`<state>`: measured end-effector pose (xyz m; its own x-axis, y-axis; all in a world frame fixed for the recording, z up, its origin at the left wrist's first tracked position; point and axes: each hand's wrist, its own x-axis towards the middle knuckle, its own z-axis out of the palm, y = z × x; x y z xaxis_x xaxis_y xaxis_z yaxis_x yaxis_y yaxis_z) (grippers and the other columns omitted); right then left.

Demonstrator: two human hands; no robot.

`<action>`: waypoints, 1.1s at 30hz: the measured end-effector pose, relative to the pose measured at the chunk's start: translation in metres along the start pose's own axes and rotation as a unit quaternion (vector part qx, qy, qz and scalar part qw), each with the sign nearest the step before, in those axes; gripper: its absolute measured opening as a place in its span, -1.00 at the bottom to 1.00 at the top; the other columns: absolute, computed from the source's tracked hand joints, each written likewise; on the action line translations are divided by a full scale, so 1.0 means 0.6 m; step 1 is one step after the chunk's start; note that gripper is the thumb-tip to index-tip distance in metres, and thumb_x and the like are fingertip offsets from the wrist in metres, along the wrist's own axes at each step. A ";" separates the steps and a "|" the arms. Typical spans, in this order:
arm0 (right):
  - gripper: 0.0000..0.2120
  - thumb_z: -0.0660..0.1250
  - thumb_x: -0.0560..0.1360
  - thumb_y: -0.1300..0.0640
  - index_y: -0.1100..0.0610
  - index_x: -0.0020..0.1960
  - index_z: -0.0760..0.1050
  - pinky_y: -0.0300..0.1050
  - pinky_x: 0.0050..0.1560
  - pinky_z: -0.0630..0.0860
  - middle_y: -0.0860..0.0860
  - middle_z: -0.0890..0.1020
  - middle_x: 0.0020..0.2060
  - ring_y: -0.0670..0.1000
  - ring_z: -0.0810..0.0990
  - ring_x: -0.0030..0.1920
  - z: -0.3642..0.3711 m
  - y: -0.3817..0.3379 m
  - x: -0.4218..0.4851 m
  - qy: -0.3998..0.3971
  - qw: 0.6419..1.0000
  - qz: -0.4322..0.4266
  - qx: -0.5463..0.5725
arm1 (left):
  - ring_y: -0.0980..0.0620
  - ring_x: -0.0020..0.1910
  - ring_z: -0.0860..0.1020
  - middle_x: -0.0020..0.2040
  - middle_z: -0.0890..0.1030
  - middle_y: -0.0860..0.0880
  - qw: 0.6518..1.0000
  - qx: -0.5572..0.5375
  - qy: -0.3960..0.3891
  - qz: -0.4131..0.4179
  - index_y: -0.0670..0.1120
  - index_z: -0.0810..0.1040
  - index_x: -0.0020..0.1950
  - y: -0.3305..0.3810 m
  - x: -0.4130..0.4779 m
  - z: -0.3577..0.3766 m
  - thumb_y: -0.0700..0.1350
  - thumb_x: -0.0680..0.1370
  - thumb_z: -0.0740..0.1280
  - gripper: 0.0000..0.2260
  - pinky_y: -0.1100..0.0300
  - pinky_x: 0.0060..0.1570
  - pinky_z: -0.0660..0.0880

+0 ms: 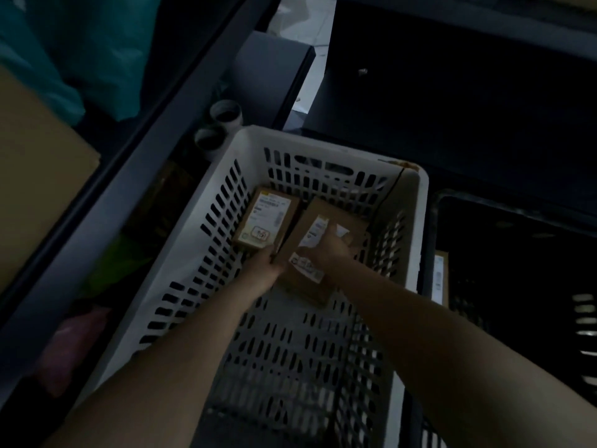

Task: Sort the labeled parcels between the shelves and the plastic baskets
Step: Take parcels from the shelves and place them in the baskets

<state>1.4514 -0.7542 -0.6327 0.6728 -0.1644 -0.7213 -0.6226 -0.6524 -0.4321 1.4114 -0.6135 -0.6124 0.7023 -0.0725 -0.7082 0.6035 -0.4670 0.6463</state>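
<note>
Cardboard and white plastic make up the middle of the dim head view: a slotted white basket (pixel 323 144) holds two labelled parcels side by side at its far end. The smaller parcel (pixel 266 221) lies flat, label up, near the basket's left wall. The larger parcel (pixel 310 286) sits just right of it and looks tilted against it. The left hand (pixel 266 270) grips the larger parcel's left edge, fingers tucked into the seam between the two boxes. The right hand (pixel 326 250) clasps its top, fingers curled over the white label. At the right edge of the frame a dark basket (pixel 484 202) stands beside the white one, with what looks like another labelled parcel (pixel 439 276) at its near wall. A dark shelf frame (pixel 129 163) runs diagonally through the left of the frame, with a large brown box (pixel 35 176) beyond it. The step in hand seems to be handling the larger parcel in the white basket, though setting down and lifting out cannot be told apart. Next, the label likely needs reading in this poor light. If the parcel stays, it should be laid flat beside the smaller parcel.
</note>
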 end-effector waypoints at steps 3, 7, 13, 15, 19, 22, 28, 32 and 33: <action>-0.01 0.43 0.46 -0.11 0.02 0.58 -0.22 0.22 0.44 0.21 0.20 -0.14 0.53 0.29 -0.07 0.52 -0.003 0.000 0.024 0.042 0.997 0.050 0.035 | -0.05 0.28 0.44 0.35 0.45 -0.02 1.000 -0.014 0.001 0.015 -0.02 0.32 0.46 -0.005 0.017 0.000 -0.11 0.61 0.23 -0.59 0.04 0.30 0.39; 0.04 0.49 0.39 -0.09 0.11 0.57 -0.15 0.21 0.36 0.35 0.25 0.13 0.50 0.30 0.21 0.45 0.010 0.017 0.069 0.077 0.976 0.125 0.162 | -0.02 0.28 0.43 0.34 0.46 0.00 1.000 0.001 -0.007 0.022 -0.02 0.36 0.44 0.000 0.042 0.006 -0.16 0.59 0.22 -0.60 0.11 0.30 0.37; -0.21 0.45 0.43 0.01 0.21 0.50 0.13 0.20 0.20 0.51 0.20 0.40 0.37 0.27 0.47 0.27 0.033 0.046 0.113 0.101 0.915 0.189 0.341 | -0.05 0.29 0.41 0.36 0.44 -0.09 1.000 0.009 -0.017 -0.020 -0.11 0.32 0.45 0.018 0.073 0.027 -0.25 0.58 0.23 -0.57 0.25 0.17 0.32; -0.24 0.43 0.41 0.01 0.21 0.48 0.16 0.22 0.17 0.52 0.20 0.42 0.34 0.28 0.49 0.24 0.030 0.042 0.113 0.097 0.909 0.198 0.354 | -0.06 0.26 0.42 0.34 0.45 -0.12 0.999 0.001 -0.015 -0.040 -0.13 0.35 0.43 0.025 0.073 0.028 -0.27 0.56 0.25 -0.57 0.24 0.13 0.34; -0.31 0.38 0.39 -0.11 0.18 0.41 0.33 0.18 0.10 0.57 0.16 0.54 0.24 0.23 0.58 0.10 0.047 0.053 0.142 0.111 0.894 0.181 0.395 | -0.09 0.19 0.47 0.30 0.47 -0.14 0.999 -0.021 0.007 -0.035 -0.11 0.44 0.35 0.049 0.052 0.014 -0.24 0.55 0.24 -0.64 0.15 0.11 0.45; -0.20 0.38 0.41 -0.15 0.20 0.48 0.18 0.17 0.23 0.48 0.19 0.42 0.36 0.24 0.48 0.25 0.004 0.002 0.039 0.119 0.896 0.157 0.398 | -0.08 0.03 0.54 0.14 0.53 -0.13 0.998 -0.048 0.029 -0.015 -0.10 0.42 0.29 0.065 0.022 0.002 -0.17 0.54 0.27 -0.69 0.11 -0.05 0.53; -0.27 0.30 0.51 -0.12 0.06 0.53 0.01 0.25 0.37 0.25 0.15 0.22 0.46 0.27 0.20 0.43 -0.076 -0.045 -0.105 0.143 0.975 0.026 0.168 | -0.05 -0.17 0.55 -0.06 0.58 -0.12 0.988 -0.124 0.094 0.012 -0.11 0.43 0.06 0.092 -0.057 -0.008 -0.04 0.61 0.20 -0.84 0.10 -0.19 0.52; -0.29 0.28 0.50 -0.23 -0.08 0.53 0.05 0.29 0.31 0.20 0.13 0.29 0.44 0.25 0.23 0.42 -0.109 -0.080 -0.145 0.116 0.985 -0.103 -0.077 | -0.10 -0.16 0.62 -0.08 0.60 -0.14 0.976 -0.200 0.077 -0.047 0.01 0.34 0.23 0.082 -0.098 -0.015 0.22 0.61 0.08 -0.65 0.04 -0.12 0.58; -0.28 0.28 0.50 -0.24 -0.10 0.53 0.04 0.28 0.31 0.20 0.16 0.31 0.43 0.26 0.24 0.42 -0.115 -0.089 -0.149 0.115 0.978 -0.115 -0.129 | -0.11 -0.18 0.62 -0.06 0.61 -0.20 0.967 -0.234 0.070 -0.071 -0.03 0.36 0.28 0.081 -0.103 -0.015 0.23 0.61 0.04 -0.58 0.05 -0.16 0.58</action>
<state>1.4518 -0.7556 -0.5080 0.8742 -0.1335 -0.4668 -0.3420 -0.8518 -0.3968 1.4008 -0.6240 -0.5344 0.6243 0.0992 -0.7749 0.7794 -0.0116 0.6264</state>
